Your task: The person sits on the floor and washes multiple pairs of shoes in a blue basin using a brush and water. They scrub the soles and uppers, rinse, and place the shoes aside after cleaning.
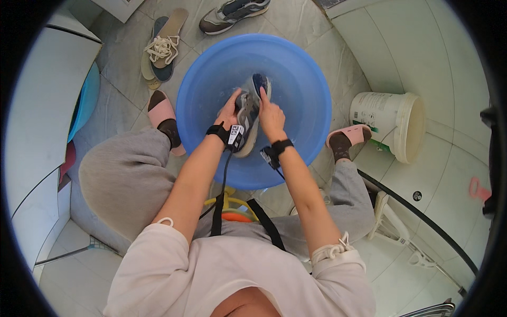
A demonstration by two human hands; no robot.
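A grey sneaker (pixel 248 115) is held low in a large blue plastic basin (pixel 190 119) with cloudy water. My left hand (pixel 229 113) grips the sneaker along its left side. In my right hand (pixel 271 117) is a scrub brush (pixel 260 81) with a dark blue back and pale bristles, its head beside the far end of the shoe. My right index finger presses along the back of the brush. Whether the bristles touch the shoe is hard to tell. Each wrist wears a black strap with a small cabled device.
Beyond the basin lies another sneaker (pixel 233 16). Several insoles (pixel 158 73) with white shoelaces (pixel 162 48) on top rest at the upper left. A white bucket (pixel 380 123) lies on its side at right, near my pink slipper (pixel 354 134). A turquoise basin (pixel 88 101) leans at left.
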